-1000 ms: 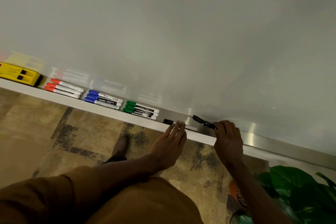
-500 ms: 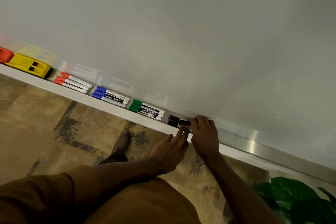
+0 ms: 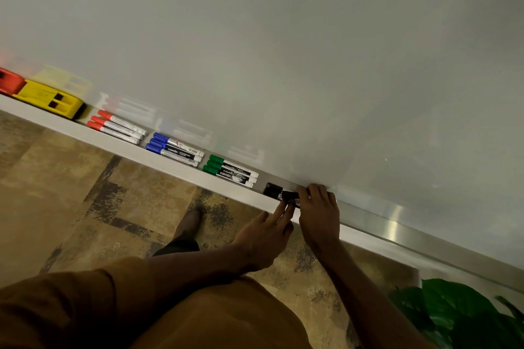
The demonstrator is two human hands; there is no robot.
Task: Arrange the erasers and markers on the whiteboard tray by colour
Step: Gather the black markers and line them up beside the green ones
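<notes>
A: What have I got in the right hand [image 3: 319, 211]?

B: Its fingers are curled over the black markers [image 3: 279, 192] on the tray [image 3: 181, 171], covering their far ends. Whether it pinches one or only presses on them, I cannot tell. The left hand [image 3: 266, 232] is open, fingers straight, tips touching the near side of the same markers at the tray's front lip.

A: So the blacks sit just right of the green markers [image 3: 231, 171]?

B: Yes, a small gap between. Further left lie the blue markers [image 3: 175, 149], then the red markers [image 3: 117, 127], each a tidy trio, caps to the left. Beyond them are the yellow eraser [image 3: 49, 99] and the red eraser [image 3: 10, 81] at the frame edge, touching each other.

A: How do I finish this step well?

B: I'd square the blacks like the other groups: caps left, barrels parallel to the lip, sides touching. I'd use the left fingertips as a fence so nothing rolls off the front, and nudge from the right. I'd leave a gap like the others, then lift both hands straight off so the round barrels don't roll.
</notes>
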